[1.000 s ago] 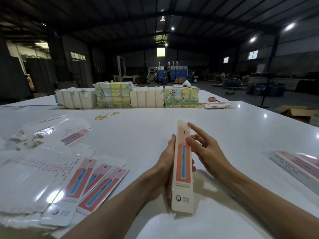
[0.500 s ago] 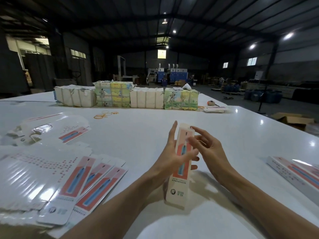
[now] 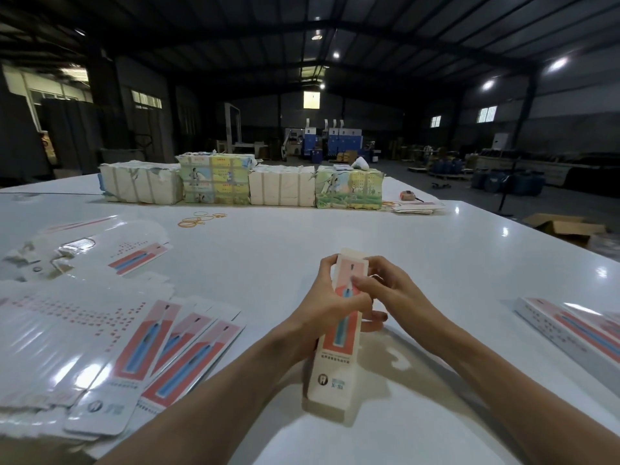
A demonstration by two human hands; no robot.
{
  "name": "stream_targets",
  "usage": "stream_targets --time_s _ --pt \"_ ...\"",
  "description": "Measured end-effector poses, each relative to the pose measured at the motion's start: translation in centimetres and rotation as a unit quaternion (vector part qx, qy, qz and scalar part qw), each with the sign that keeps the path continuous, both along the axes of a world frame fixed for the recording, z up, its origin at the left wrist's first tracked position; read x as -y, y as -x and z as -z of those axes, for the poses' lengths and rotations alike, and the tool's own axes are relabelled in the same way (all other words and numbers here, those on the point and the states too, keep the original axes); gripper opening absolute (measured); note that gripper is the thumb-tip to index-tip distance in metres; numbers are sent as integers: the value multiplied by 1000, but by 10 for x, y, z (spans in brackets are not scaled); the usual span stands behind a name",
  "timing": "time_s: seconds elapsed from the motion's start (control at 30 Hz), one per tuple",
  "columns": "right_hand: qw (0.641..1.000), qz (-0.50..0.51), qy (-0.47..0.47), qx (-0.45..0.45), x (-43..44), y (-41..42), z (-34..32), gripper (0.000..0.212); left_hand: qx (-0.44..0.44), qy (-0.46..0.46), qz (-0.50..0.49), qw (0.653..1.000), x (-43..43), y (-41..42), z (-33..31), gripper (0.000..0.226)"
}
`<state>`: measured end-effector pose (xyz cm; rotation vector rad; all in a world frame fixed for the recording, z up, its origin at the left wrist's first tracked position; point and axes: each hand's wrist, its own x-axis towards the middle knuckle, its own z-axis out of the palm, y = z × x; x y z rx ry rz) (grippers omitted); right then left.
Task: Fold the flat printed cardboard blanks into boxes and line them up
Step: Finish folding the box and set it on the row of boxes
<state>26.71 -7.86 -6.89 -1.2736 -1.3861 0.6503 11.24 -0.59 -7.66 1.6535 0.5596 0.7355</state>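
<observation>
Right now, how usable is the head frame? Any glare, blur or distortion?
Head view: glare washes out print on the flat blanks at left; lamp spots dot the white table; the box, left hand and right hand look slightly soft; wide-angle bending curves the table edge and roof beams; the background is dark.

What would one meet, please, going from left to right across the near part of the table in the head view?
Fanned flat blanks → left hand → half-folded box, held by both hands → right hand → finished boxes near the right edge.
</observation>
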Motion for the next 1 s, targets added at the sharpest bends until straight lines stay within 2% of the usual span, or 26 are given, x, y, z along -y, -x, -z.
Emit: stream_targets --time_s 0.1,0.17,0.23,0.3,0.4,0.53,0.63,0.7,0.8,1.0 --pt "999 -9 28 -34 -2 -2 2 32 -40 -6 -10 999 0 1 -1 87" --pt "991 15 17 -132 -6 -2 0 45 -48 -13 -15 999 -1 2 -3 91" --pt "979 60 -10 -193 -8 -5 -3 38 -45 -12 5 999 -1 3 -4 93" --pt "981 84 -14 -176 -6 -10 -4 28 -48 -11 30 998 1 2 -4 92" --pt "989 71 -9 -132 -2 -12 -1 23 -78 -47 24 996 4 1 -4 87" --pt "991 98 -71 -58 2 -10 -5 16 -75 -35 43 996 3 2 -5 83" --pt "990 104 -93 -28 1 -9 -6 22 -59 -16 52 997 3 1 -5 78" --pt "992 72 -84 -56 1 -10 -7 26 -52 -10 44 998 3 1 -6 81" --pt "988 25 -55 -144 1 -8 -12 28 -70 -31 28 997 1 2 -4 90" --pt "973 49 -11 -224 -2 -13 -13 15 -65 -37 69 995 -3 4 0 102"
